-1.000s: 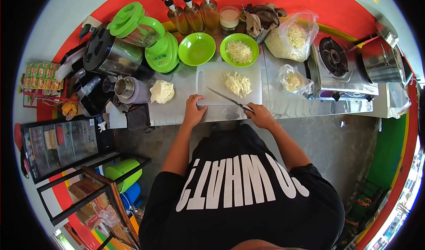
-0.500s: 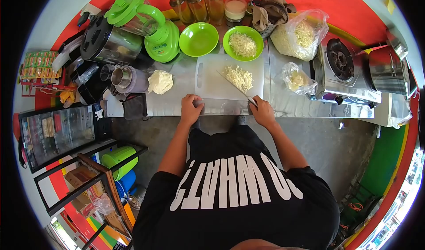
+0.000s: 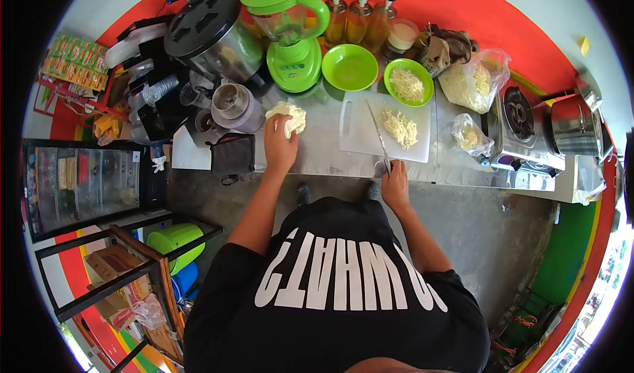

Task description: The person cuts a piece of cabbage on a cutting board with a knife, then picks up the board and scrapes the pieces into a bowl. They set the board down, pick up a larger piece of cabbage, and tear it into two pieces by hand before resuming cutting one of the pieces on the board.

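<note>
My left hand [image 3: 280, 143] is at a pale, cream-coloured cabbage piece [image 3: 294, 117] on the metal counter, fingers curled over its near left side. In my right hand [image 3: 395, 180] is the handle of a knife [image 3: 379, 134], at the counter's front edge. Its blade points away from me over a white cutting board [image 3: 356, 138]. Just right of the blade lies a pile of shredded cabbage [image 3: 400, 129]. Behind the board stand a green plate with more shreds [image 3: 407, 84] and a bare green bowl [image 3: 350, 68].
A green blender [image 3: 294, 66], pump bottles [image 3: 358, 20] and a large lidded pot [image 3: 211, 39] line the back. To the right are a bag of shreds [image 3: 470, 86], a small knotted bag [image 3: 470, 136] and a gas stove [image 3: 522, 132]. A black pouch [image 3: 232, 155] lies at the left edge.
My left hand has gone from the counter edge by the board leftward onto the cabbage piece. The knife has swung more upright, off the shreds, in my right hand. The view has shifted left.
</note>
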Motion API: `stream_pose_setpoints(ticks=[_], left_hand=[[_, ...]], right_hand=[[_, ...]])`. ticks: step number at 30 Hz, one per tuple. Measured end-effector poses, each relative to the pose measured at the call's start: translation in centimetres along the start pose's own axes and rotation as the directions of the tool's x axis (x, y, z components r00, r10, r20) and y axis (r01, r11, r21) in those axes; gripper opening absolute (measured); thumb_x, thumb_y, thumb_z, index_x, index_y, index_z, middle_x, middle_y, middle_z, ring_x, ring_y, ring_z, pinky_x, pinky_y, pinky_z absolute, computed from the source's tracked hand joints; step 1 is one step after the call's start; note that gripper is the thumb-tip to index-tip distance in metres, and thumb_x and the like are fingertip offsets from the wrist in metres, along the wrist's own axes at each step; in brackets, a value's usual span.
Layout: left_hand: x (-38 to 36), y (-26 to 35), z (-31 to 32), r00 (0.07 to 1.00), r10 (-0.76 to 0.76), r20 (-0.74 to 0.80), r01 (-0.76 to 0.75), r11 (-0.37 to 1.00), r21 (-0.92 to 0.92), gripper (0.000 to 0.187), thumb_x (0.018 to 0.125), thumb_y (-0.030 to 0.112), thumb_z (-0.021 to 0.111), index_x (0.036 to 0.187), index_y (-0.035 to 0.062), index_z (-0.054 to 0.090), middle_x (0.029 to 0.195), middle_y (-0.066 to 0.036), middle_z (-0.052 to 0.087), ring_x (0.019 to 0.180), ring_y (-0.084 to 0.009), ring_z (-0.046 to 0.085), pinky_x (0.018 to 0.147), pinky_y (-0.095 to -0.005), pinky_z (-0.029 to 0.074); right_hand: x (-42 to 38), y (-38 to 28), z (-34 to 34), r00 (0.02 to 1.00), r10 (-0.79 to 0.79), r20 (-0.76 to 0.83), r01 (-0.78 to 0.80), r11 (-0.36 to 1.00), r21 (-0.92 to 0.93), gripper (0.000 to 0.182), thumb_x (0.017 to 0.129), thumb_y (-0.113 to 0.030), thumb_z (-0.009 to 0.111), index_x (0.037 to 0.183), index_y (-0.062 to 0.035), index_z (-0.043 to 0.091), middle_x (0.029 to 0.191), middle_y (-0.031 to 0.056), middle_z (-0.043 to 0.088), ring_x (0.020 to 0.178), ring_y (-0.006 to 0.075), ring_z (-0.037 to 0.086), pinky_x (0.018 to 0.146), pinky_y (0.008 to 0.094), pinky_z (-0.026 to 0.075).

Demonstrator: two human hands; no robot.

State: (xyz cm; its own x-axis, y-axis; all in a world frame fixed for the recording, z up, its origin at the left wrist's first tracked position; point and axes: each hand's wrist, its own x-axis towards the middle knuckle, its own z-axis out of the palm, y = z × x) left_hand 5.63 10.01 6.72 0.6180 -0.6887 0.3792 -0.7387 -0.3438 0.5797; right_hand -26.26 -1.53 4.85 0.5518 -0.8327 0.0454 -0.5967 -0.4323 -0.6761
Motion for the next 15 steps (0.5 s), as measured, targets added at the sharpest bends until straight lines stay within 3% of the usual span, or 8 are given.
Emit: stream_pose_setpoints(ticks=[2,5,7,10,13,15], left_hand=[[0.9,-1.7,-0.3,0.999,0.037,-0.032,-0.037,0.999,0.002,0.045,0.079,0.003,0.075,0.121,0.0082,0.061,0.125,-0.017,0.057,0.118,-0.0402,0.053,0.101,-0.0479,0.044],[1.9,-3.3,-0.6,0.999,-0.015,0.049,0.015,1.000,0.010,0.046,0.078,0.007,0.077,0.121,0.0080,0.062,0.126,-0.017,0.058,0.119,-0.0402,0.053,0.102,-0.0481,0.044],[2.4,-4.4,-0.4,0.981,0.033,0.194,-0.045,0.997,0.057,0.045,0.078,0.010,0.079,0.120,0.0069,0.063,0.126,-0.015,0.058,0.117,-0.0376,0.055,0.100,-0.0478,0.045],[2.5,-4.8,0.0,0.987,0.062,0.147,-0.072,0.995,0.069,0.038,0.079,0.010,0.078,0.114,0.0068,0.064,0.120,-0.013,0.061,0.112,-0.0365,0.057,0.097,-0.0475,0.046],[2.6,-5.0,0.1,0.983,0.084,0.160,-0.093,0.994,0.049,0.028,0.083,0.011,0.074,0.109,0.0076,0.065,0.110,-0.012,0.065,0.105,-0.0352,0.060,0.093,-0.0470,0.046],[2.6,-4.6,-0.1,0.987,0.077,0.143,-0.086,0.995,0.059,0.023,0.085,0.011,0.072,0.107,0.0078,0.065,0.105,-0.012,0.067,0.102,-0.0347,0.062,0.090,-0.0468,0.047]], right_hand=[[-0.2,-0.8,1.4,0.998,0.022,-0.053,-0.020,0.999,0.044,0.029,0.088,0.001,0.056,0.116,0.0039,0.046,0.105,0.0316,0.058,0.100,0.0528,0.056,0.084,0.0564,0.044],[-0.7,-3.1,2.0,0.993,0.112,-0.030,-0.109,0.990,0.095,0.028,0.092,-0.001,0.055,0.117,0.0030,0.044,0.095,0.0312,0.063,0.090,0.0536,0.059,0.076,0.0576,0.045],[-1.7,-3.3,2.8,0.990,0.127,-0.059,-0.121,0.988,0.096,0.027,0.093,-0.002,0.055,0.117,0.0024,0.044,0.089,0.0301,0.063,0.086,0.0533,0.060,0.073,0.0576,0.045],[-3.1,-2.9,3.9,0.982,0.164,-0.091,-0.152,0.981,0.120,0.027,0.094,-0.004,0.057,0.117,0.0009,0.044,0.084,0.0276,0.065,0.082,0.0523,0.062,0.071,0.0568,0.045],[-4.2,-2.1,4.7,0.978,0.149,-0.144,-0.133,0.985,0.114,0.023,0.094,-0.004,0.056,0.114,0.0013,0.047,0.083,0.0253,0.066,0.081,0.0471,0.065,0.070,0.0529,0.048],[-4.9,-1.4,5.0,0.980,0.188,-0.060,-0.177,0.973,0.150,0.018,0.093,-0.004,0.057,0.109,0.0018,0.051,0.083,0.0222,0.067,0.078,0.0401,0.068,0.069,0.0480,0.050]])
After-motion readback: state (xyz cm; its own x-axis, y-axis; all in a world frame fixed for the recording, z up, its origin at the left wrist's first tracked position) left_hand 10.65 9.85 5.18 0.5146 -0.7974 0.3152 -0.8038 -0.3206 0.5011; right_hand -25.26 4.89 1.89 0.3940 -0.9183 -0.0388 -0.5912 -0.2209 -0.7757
